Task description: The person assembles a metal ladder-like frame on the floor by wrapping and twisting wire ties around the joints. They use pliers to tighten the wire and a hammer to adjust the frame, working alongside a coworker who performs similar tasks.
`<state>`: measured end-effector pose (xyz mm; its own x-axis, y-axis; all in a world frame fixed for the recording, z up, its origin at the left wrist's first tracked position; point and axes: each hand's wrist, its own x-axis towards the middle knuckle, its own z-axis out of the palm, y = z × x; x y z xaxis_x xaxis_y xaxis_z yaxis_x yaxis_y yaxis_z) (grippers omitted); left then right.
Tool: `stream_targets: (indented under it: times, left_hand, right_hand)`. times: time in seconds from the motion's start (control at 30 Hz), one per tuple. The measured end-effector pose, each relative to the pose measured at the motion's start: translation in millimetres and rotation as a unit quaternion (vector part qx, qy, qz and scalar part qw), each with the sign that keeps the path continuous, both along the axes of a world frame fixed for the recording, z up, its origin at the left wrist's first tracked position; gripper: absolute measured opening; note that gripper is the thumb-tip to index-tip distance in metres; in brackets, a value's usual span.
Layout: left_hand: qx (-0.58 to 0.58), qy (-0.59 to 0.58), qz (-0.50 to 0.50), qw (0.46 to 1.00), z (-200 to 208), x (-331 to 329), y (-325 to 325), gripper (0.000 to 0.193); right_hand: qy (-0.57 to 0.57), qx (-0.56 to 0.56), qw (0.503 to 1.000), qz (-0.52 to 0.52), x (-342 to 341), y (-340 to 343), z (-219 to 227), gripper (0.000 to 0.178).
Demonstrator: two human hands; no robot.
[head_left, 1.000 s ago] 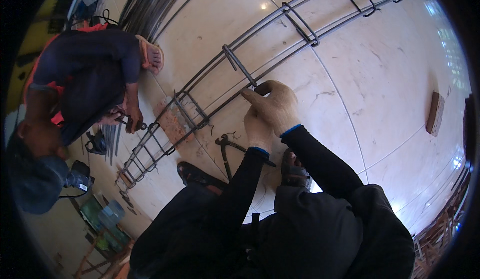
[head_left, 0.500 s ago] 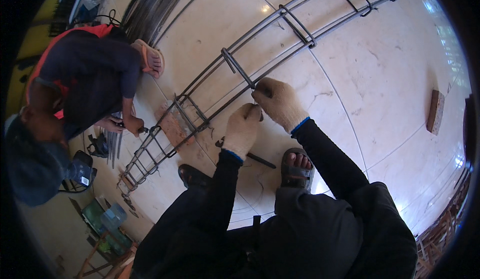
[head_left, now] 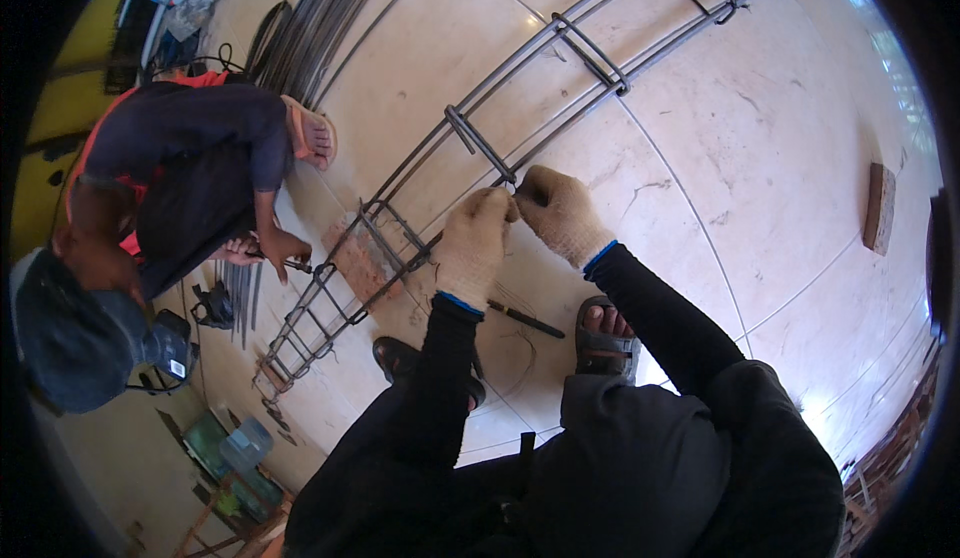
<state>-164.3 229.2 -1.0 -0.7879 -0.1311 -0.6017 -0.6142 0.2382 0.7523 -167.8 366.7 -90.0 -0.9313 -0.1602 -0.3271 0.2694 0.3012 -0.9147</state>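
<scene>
A long rebar cage [head_left: 590, 53] of grey rods and square stirrups runs diagonally across the tiled floor. My left hand [head_left: 472, 243] and my right hand [head_left: 562, 216], both in beige knit gloves with blue cuffs, meet at the near corner of a stirrup [head_left: 480, 144]. Their fingers are pinched together, fingertips almost touching. A thin tie wire [head_left: 511, 186] shows faintly at that corner between them; most of it is hidden by the gloves. On the floor below lies a dark-handled hand tool [head_left: 528, 320], partly hidden behind my left forearm.
At left a squatting co-worker [head_left: 190, 148] works a small tool [head_left: 298, 266] at the cage's narrow end. A reddish board [head_left: 365, 273] lies under the cage. Straight rods [head_left: 325, 18] are bundled at the top. One wooden block [head_left: 879, 208] stands at far right. My sandalled feet [head_left: 608, 338] are near.
My left hand has moved up and right to meet the right hand at the stirrup corner. The co-worker's hand has shifted slightly right. The view has shifted a little.
</scene>
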Motion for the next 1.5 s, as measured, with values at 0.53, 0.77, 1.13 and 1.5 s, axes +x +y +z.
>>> stream_targets:
  times: [0.53,0.77,1.13,1.5]
  left_hand:
    - [-0.041,0.039,0.050,0.997,1.9,63.6,37.6,0.040]
    - [-0.089,0.077,0.046,0.992,2.0,61.4,13.6,0.037]
    - [0.314,-0.047,0.135,0.939,-62.6,28.1,-14.5,0.033]
    - [0.304,-0.086,0.238,0.919,-64.7,31.7,-8.7,0.018]
  right_hand:
    - [-0.195,-0.061,0.979,0.026,-12.7,25.6,59.0,0.047]
    - [0.093,0.044,0.971,0.216,-25.9,26.5,44.3,0.031]
    - [0.000,0.137,0.974,0.181,-25.7,17.3,56.6,0.034]
    - [0.017,0.071,0.992,0.107,-35.6,27.3,40.8,0.032]
